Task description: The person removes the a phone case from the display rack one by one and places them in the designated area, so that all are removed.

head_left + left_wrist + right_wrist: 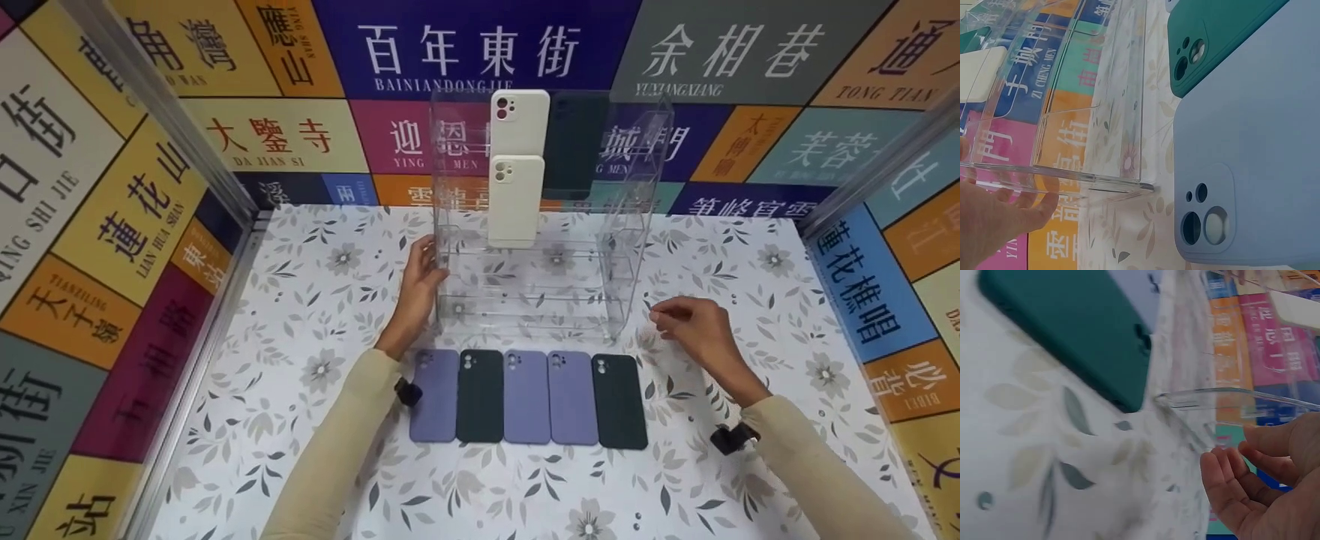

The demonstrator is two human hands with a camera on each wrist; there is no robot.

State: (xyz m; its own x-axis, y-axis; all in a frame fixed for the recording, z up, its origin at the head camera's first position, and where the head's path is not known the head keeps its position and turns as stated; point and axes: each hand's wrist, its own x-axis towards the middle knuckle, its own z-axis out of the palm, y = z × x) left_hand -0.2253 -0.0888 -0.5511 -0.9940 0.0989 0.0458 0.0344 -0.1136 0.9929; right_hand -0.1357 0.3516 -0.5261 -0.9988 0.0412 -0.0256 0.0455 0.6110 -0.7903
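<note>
Rack [525, 289] held by left hand [417, 292], right hand [701, 330] loosely curled alongside

Multicoloured wall panels [480, 15] with Chinese lettering [439, 49], metal corner strip [202, 150], white floral-patterned tabletop [525, 487]

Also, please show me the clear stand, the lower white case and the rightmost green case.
Clear stand [619, 285], head view: right side panel.
Lower white case [515, 206], head view: middle of back.
Rightmost green case [620, 403], head view: middle of back.
</note>
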